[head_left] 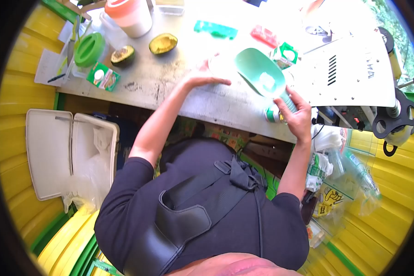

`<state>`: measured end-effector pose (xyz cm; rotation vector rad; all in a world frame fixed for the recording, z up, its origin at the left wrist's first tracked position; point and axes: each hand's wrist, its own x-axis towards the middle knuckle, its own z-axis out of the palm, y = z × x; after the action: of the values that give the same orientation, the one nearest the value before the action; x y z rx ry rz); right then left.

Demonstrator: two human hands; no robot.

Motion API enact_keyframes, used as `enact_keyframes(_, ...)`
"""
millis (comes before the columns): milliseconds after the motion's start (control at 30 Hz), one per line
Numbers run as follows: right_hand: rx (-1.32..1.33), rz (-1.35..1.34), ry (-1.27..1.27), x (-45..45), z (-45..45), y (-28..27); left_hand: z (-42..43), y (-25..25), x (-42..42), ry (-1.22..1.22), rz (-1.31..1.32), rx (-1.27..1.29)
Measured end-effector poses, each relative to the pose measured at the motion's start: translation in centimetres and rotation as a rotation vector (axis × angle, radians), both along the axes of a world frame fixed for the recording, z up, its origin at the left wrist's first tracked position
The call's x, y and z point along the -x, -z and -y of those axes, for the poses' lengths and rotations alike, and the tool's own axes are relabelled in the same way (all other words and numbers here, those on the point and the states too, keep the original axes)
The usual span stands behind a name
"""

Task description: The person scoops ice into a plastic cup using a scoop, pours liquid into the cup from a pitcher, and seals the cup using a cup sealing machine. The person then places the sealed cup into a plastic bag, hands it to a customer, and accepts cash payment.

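My right hand [295,112] is wrapped round the ribbed handle of a mint-green scoop [257,66], which has something white in its bowl. To the left of the scoop, my left hand [206,76] is held over the worktable [170,87], partly washed out by glare; its fingers are around or against something pale that I cannot make out. A small green and white can [273,113] is at the table's front edge below the scoop. Two avocado halves [163,44] lie cut side up to the left.
At the left are a green-lidded container [89,49], a green carton [103,77] and an orange-lidded tub [129,18]. A green tray [215,30] and a red pack [264,35] lie at the back. A white machine [354,69] stands at the right.
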<state>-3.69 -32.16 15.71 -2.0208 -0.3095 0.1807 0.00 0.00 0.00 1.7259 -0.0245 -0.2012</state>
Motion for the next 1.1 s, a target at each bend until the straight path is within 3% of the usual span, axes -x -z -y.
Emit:
enact_keyframes(67, -0.005, 0.019, -0.004, 0.0, -1.3, 1.8, 1.1, 0.2, 1.2, -0.129, 0.122, -0.01)
enact_keyframes(100, -0.022, 0.058, -0.001, -0.9, -2.0, 0.4, 0.8, -2.5, -0.3, -0.125, 0.161, -0.025)
enact_keyframes(200, 0.099, 0.149, -0.058, -0.4, -3.1, 0.8, 1.4, -3.5, 1.1, -0.028, 0.089, 0.063)
enact_keyframes(267, 0.122, 0.203, -0.079, -0.3, -3.9, 0.4, 1.7, -4.5, 1.8, -0.151, 0.081, 0.001)
enact_keyframes(533, 0.228, 0.27, -0.12, -0.7, -4.9, -0.6, 1.6, -3.9, 1.1, -0.132, 0.139, -0.109)
enact_keyframes(833, 0.038, 0.142, -0.051, -6.0, -5.4, 0.4, 1.1, -3.4, 0.8, -0.13, 0.034, -0.116)
enact_keyframes(900, 0.033, 0.099, -0.039, -6.9, -5.4, 1.8, 0.6, -3.7, 0.7, -0.01, 0.03, 0.084)
enact_keyframes(1000, -0.01, -0.007, -0.05, -7.2, -5.9, 2.2, 0.1, -4.7, 0.7, 0.018, -0.035, 0.081)
enact_keyframes(1100, -0.01, -0.069, -0.06, -6.7, -5.9, 3.4, -0.2, -2.0, -0.3, 0.016, -0.007, 0.038)
